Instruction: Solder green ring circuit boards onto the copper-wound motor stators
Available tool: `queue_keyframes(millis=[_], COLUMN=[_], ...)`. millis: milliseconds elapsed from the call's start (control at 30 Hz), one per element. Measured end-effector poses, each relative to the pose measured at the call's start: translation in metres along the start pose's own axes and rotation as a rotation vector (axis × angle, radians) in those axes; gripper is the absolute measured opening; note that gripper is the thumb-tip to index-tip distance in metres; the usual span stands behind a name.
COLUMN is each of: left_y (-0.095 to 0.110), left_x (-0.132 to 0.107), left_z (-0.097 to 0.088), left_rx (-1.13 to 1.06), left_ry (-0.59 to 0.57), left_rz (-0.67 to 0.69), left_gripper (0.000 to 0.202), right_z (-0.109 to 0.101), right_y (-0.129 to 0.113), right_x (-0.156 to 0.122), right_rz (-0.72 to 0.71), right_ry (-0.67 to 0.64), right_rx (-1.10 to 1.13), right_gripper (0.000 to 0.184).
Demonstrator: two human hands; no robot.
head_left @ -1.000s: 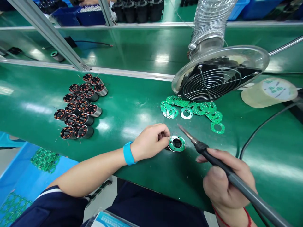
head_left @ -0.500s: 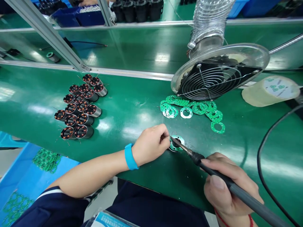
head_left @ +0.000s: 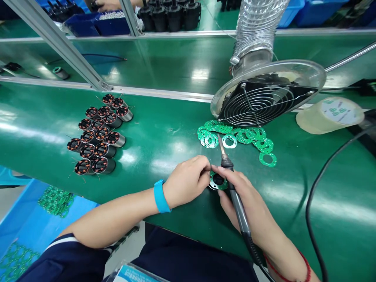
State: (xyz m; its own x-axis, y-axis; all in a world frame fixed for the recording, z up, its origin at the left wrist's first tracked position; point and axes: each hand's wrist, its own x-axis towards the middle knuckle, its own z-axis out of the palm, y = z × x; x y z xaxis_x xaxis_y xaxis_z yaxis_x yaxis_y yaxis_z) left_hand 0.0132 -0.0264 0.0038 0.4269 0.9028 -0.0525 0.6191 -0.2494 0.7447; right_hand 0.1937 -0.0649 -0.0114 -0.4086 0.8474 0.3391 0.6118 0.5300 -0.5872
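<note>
My right hand (head_left: 246, 199) is closed around a soldering iron (head_left: 239, 207), whose tip points away from me towards the loose green boards. Its index finger and thumb reach the near motor stator (head_left: 218, 179), a dark-centred metal can with a green ring board on top. My left hand (head_left: 188, 178), with a blue wristband, is closed at the stator's left side. Its fingertips are pinched together at the board's edge and meet my right fingers; what lies between them is hidden.
Loose green ring boards (head_left: 229, 141) lie beyond the stator, beneath a fume extractor fan (head_left: 255, 105). Stators with copper windings (head_left: 101, 164) stand grouped at the left. A tape roll (head_left: 330, 115) and black cable (head_left: 308, 219) are on the right. A blue bin (head_left: 85, 205) holds more boards.
My right hand has moved left and up to the stator. The soldering iron's tip has left the board and swung to point away from me. My left hand has stayed nearly still.
</note>
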Motion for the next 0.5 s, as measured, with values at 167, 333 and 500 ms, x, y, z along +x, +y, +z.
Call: queue_keyframes(millis=[167, 333, 500], left_y=[-0.007, -0.005, -0.002], left_x=[0.001, 0.004, 0.008], left_z=[-0.019, -0.022, -0.009], left_rx=[-0.023, -0.132, -0.591], left_ry=[-0.228, -0.179, -0.257], left_rz=[0.109, 0.104, -0.208], left_gripper=[0.013, 0.012, 0.005], right_z=[-0.003, 0.002, 0.004], right_y=[0.005, 0.005, -0.002], right_x=[-0.002, -0.002, -0.002], right_rz=[0.021, -0.011, -0.061], right_ry=[0.069, 0.106, 0.145], right_rx=[-0.129, -0.248, -0.250], right_gripper=[0.042, 0.041, 0.050])
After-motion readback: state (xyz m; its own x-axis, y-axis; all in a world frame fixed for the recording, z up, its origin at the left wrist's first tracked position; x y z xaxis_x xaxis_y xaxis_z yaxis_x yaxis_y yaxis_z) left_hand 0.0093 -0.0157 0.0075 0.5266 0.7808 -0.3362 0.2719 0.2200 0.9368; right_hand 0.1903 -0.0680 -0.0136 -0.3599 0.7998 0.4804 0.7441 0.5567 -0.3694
